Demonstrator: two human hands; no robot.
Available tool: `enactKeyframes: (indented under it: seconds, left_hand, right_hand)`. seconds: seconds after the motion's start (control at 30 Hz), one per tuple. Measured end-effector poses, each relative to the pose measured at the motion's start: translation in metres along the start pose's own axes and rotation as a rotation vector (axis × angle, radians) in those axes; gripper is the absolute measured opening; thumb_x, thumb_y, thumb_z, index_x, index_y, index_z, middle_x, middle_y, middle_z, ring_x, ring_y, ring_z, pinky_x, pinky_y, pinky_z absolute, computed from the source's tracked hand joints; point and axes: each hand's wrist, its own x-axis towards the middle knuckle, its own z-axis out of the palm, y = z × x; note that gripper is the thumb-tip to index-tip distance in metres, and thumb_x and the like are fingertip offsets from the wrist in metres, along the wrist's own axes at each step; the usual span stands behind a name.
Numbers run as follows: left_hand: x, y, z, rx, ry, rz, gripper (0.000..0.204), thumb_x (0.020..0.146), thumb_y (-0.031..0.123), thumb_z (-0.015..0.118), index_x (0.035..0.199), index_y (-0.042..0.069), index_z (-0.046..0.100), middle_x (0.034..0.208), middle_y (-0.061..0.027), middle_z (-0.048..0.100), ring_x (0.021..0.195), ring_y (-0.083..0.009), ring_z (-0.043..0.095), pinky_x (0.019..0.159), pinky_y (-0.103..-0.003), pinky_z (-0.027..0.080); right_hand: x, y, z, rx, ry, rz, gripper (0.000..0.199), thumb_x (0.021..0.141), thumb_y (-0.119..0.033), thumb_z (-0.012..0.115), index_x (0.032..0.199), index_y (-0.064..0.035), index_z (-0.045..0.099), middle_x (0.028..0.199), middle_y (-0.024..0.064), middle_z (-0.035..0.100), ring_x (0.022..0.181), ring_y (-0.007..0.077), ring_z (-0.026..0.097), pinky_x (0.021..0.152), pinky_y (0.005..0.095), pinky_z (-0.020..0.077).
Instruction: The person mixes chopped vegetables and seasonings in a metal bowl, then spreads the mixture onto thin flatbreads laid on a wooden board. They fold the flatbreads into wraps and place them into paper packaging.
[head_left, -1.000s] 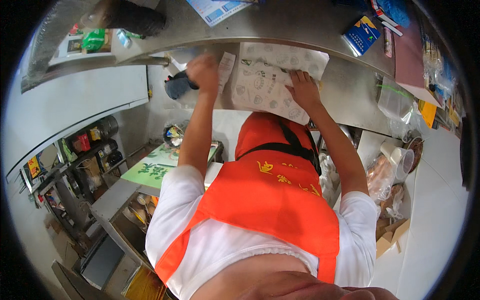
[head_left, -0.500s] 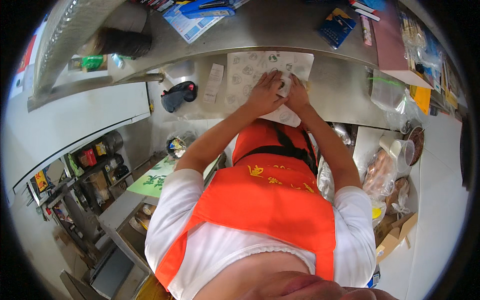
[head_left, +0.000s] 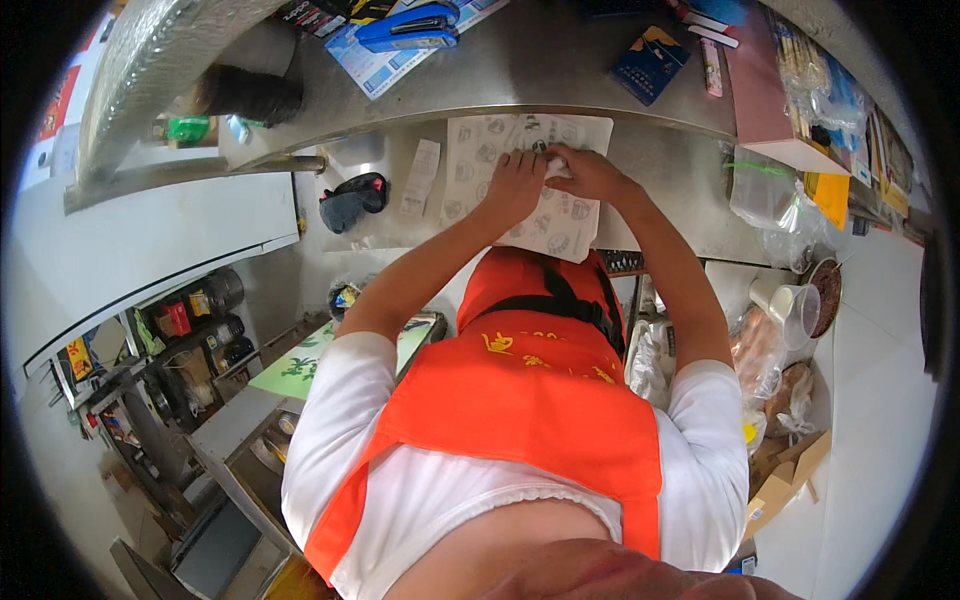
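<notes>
A patterned paper sheet (head_left: 477,150) lies on the steel counter under my hands. Between them shows part of a small white bundle (head_left: 556,168), and its contents are hidden. My left hand (head_left: 514,186) comes down over the bundle's left side, back upward, fingers close together and closed on it. From the right, my right hand (head_left: 594,178) grips the bundle with bent fingers and thumb. Left of the sheet are a narrow paper slip (head_left: 420,178) and a dark pouch-like item (head_left: 353,203) with red trim.
Above the counter, a steel shelf (head_left: 540,75) carries a blue stapler (head_left: 408,27) and a dark blue packet (head_left: 651,64). Clear plastic bags (head_left: 770,195) hang at the right. Below them are a translucent cup (head_left: 800,317) and a cardboard box (head_left: 788,487).
My right hand has curled more over the white bundle, and less of the bundle shows. My left hand has shifted slightly left and down. The whole view has also shifted a little.
</notes>
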Motion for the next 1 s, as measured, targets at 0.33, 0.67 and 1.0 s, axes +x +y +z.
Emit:
enactKeyframes:
  seconds: [0.33,0.67,1.0]
  left_hand:
    - [0.009,0.01,-0.001,0.098,0.172,-0.024,0.04,0.078,0.016,0.061,0.114,0.002,0.053,0.118,-0.0198,0.055,0.114,-0.0357,0.049,0.094,-0.048,0.04]
    - [0.03,0.003,0.005,0.073,0.069,-0.004,0.054,0.082,0.017,0.062,0.13,-0.002,0.046,0.131,-0.0218,0.047,0.123,-0.0356,0.043,0.1,-0.05,0.034]
    - [0.068,-0.008,-0.009,0.062,-0.193,-0.107,0.05,0.079,0.016,0.065,0.126,0.003,0.053,0.126,-0.0177,0.054,0.116,-0.0347,0.052,0.093,-0.046,0.045]
  right_hand:
    - [0.017,0.017,-0.005,-0.081,-0.133,0.023,0.063,0.077,-0.026,0.075,0.128,-0.0015,0.047,0.128,0.0192,0.051,0.115,0.0337,0.053,0.095,0.0424,0.0453]
    - [0.031,0.034,-0.001,-0.099,-0.148,0.076,0.074,0.078,-0.034,0.075,0.134,0.0007,0.042,0.134,0.0173,0.047,0.125,0.0378,0.045,0.099,0.0451,0.0427]
    - [0.034,0.037,0.013,-0.493,0.321,-0.023,0.071,0.076,-0.039,0.076,0.133,-0.007,0.048,0.128,0.0152,0.055,0.119,0.0334,0.053,0.096,0.047,0.0448]
